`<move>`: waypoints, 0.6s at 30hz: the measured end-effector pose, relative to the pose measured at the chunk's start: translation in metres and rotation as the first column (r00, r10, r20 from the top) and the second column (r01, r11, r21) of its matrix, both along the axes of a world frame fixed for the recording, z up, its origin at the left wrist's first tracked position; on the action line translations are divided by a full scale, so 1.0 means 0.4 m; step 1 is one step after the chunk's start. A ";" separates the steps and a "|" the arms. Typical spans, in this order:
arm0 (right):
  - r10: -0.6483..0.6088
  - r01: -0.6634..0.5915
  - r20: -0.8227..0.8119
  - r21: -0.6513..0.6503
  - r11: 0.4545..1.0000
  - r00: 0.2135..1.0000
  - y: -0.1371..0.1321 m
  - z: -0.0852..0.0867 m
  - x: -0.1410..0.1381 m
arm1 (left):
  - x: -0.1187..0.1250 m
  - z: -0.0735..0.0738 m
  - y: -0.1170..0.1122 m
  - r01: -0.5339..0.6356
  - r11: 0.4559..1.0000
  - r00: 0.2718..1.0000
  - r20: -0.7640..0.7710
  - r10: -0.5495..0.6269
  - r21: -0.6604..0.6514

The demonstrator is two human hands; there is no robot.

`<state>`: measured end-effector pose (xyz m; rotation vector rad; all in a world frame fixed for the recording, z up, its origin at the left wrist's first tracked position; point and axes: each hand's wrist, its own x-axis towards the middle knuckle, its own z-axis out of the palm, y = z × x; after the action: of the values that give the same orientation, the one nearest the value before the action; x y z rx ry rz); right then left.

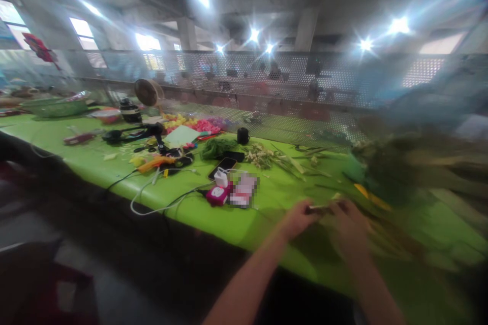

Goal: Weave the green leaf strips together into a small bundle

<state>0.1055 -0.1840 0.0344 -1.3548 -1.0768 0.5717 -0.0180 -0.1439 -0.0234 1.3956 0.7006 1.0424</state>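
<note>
1. Clock centred on the hands. At 9 o'clock: pink power block [218,194], cable attached; advisable to work clear of it.
2. At 10 o'clock: loose pile of pale scraps [261,155], apart from both hands.
3. Left hand [299,218]: fingertips closed in a pinch on the strip's left end. Steady anchor preferable; avoid crushing.
4. Pale strip [319,207]: spans the gap between hands, above the green tabletop [263,236]. Judged flexible; even, light tension suits.
5. Right hand [349,221]: fingers curled closed at the strip's right end; exact contact blurred. Small finger movements recommended.
6. At 3 o'clock: orange-yellow piece [372,197], nearby.
</note>
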 end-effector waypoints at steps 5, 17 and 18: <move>-0.014 0.014 0.008 -0.015 1.000 1.000 0.010 -0.005 0.006 | -0.004 -0.001 -0.008 -0.093 0.969 0.961 -0.233 0.147 0.228; 0.036 -0.014 0.134 -0.163 0.987 0.990 -0.012 0.020 -0.013 | -0.023 0.039 -0.016 -0.159 0.941 0.953 -0.201 0.225 0.299; 0.034 -0.012 0.131 -0.167 0.986 0.991 -0.011 0.018 -0.015 | -0.020 0.032 -0.012 -0.166 0.942 0.949 -0.212 0.233 0.291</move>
<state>0.0995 -0.1884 0.0417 -1.5449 -1.1748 0.6053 -0.0261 -0.1488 -0.0108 1.7374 0.9226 1.1709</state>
